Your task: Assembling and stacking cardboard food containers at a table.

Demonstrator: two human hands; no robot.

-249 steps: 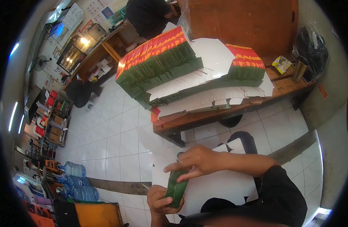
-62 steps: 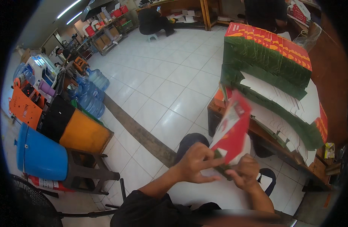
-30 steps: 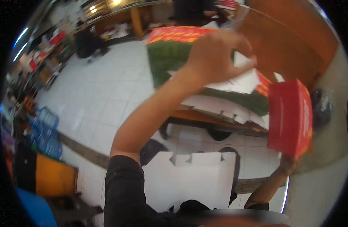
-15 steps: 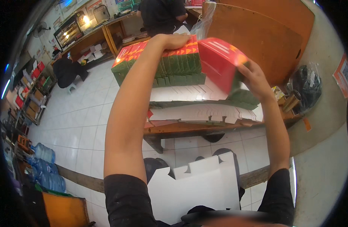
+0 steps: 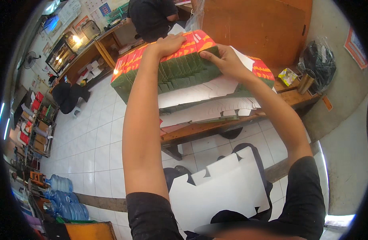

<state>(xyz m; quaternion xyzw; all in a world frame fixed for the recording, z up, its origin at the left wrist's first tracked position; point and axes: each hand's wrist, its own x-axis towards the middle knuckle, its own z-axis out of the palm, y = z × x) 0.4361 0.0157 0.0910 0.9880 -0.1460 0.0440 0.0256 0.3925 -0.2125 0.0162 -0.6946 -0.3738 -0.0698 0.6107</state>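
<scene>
A long row of folded red-and-green cartons (image 5: 130,60) stands packed side by side on top of a stack of flat white card blanks (image 5: 196,94). Across the row's top lies my left hand (image 5: 170,45), its fingers stretched out and resting on the red faces. At the row's right end my right hand (image 5: 228,62) grips the last carton (image 5: 206,41), thumb on the near face and fingers behind it, partly hidden. This carton sits against its neighbours. A cut white card sheet (image 5: 220,184) with notched edges lies over my lap.
A wooden bench (image 5: 192,138) carries the stack. More red-topped cartons (image 5: 263,70) lie right of my right hand, near a metal cup (image 5: 306,82) and a black plastic bag (image 5: 319,64). A person in black (image 5: 152,18) works beyond; another crouches far left. Blue water jugs (image 5: 66,200) stand lower left.
My right hand has brought the red carton left and up against the end of the row. My left hand stays on the row's top. The whole view has shifted slightly.
</scene>
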